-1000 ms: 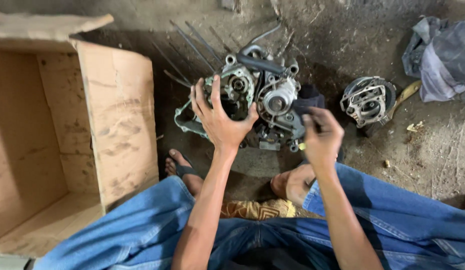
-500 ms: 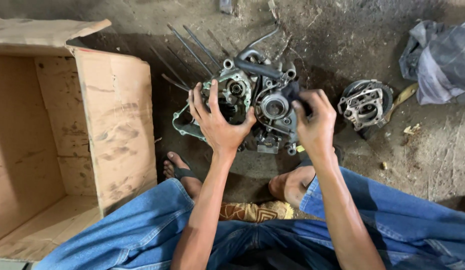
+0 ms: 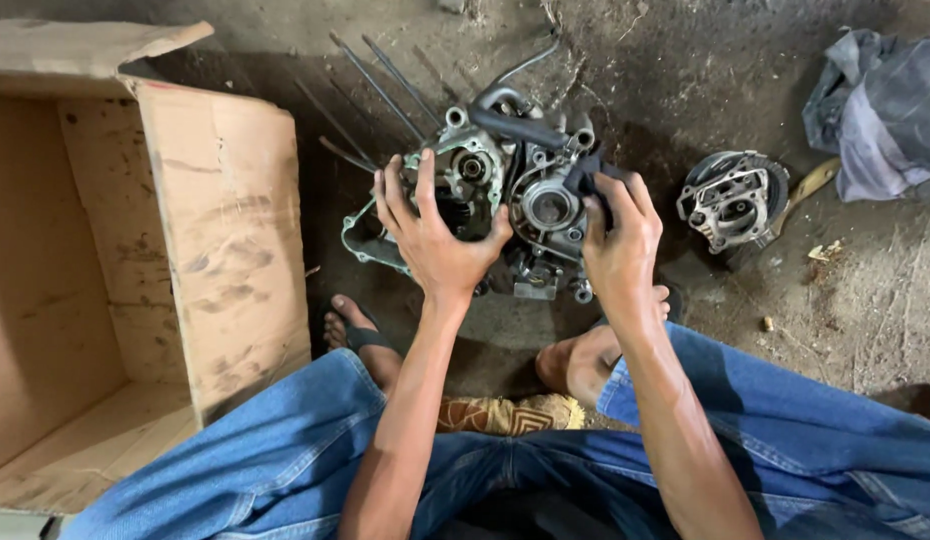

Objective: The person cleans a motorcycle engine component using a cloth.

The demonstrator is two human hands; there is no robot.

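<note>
My left hand splays open on the heavy, rigid, greasy engine case while my right hand pinches what looks like a dark rag at its rim, the surest hold.

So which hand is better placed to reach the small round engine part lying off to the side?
Probably the right hand. It sits on the engine block's right edge, pinching a dark rag, nearest the round engine part. The left hand is spread across the block's left half, farther away.
</note>
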